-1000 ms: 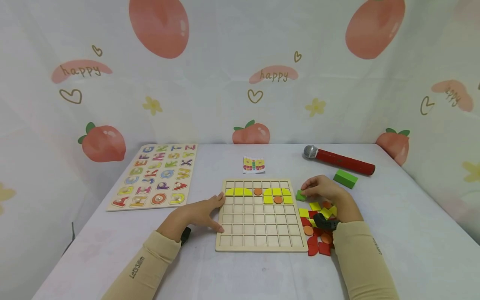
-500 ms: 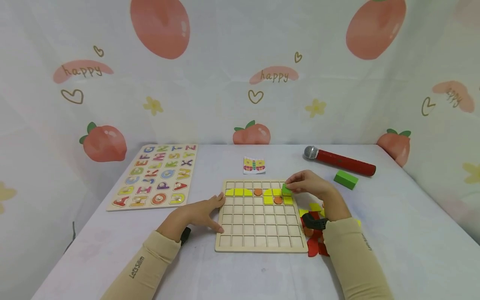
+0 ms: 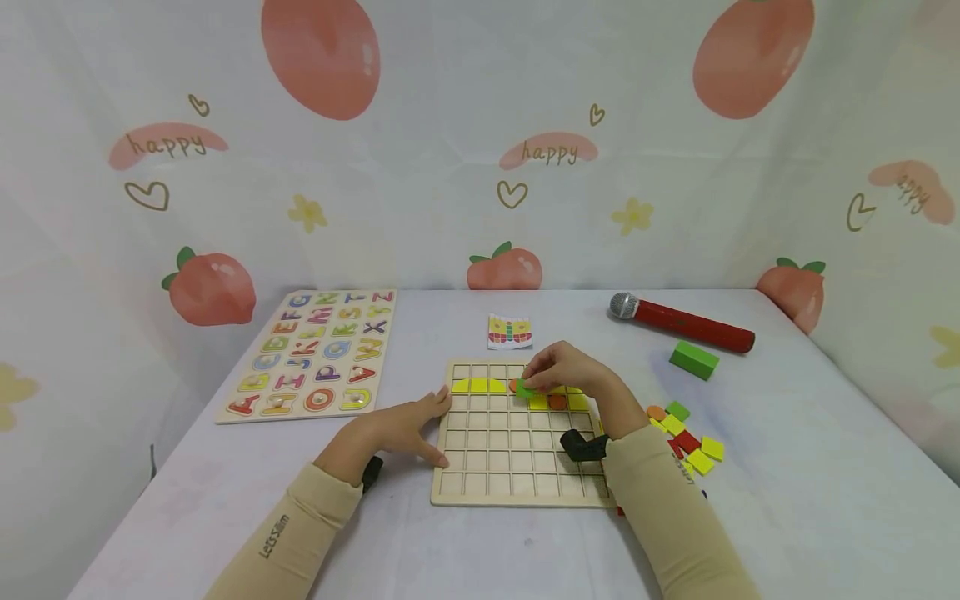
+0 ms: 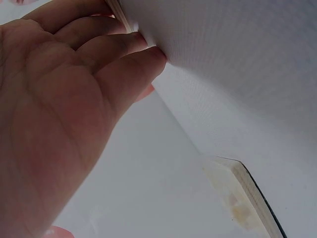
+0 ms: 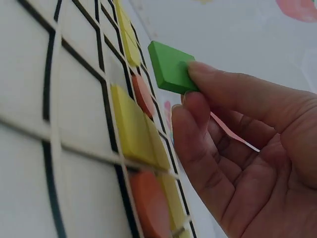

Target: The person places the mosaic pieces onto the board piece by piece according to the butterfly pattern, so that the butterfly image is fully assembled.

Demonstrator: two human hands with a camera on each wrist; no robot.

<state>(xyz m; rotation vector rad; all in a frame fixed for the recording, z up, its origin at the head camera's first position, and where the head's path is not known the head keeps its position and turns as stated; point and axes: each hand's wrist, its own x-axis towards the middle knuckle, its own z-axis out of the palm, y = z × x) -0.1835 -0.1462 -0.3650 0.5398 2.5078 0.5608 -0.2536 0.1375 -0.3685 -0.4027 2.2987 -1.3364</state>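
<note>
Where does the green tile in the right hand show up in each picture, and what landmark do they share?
Head: the green tile is just right of and below centre, pinched by the right hand.
Left wrist: not in this picture.
Right wrist: the green tile is above centre.
Shared landmark: the grid board; head, beneath the tile; right wrist, at left; left wrist, seemingly just an edge at top.

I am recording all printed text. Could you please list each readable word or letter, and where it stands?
"happy": fabric backdrop, left and middle; the right copy's first letter is unclear.
"A", "H", "O", "U", "P", "V", "W", "X", "Z", among others: alphabet puzzle board.
"Lets", rest unclear: left sleeve.
Too small to read surely: lettering on right sleeve.
No text visible: green square tile, wooden grid board.
</note>
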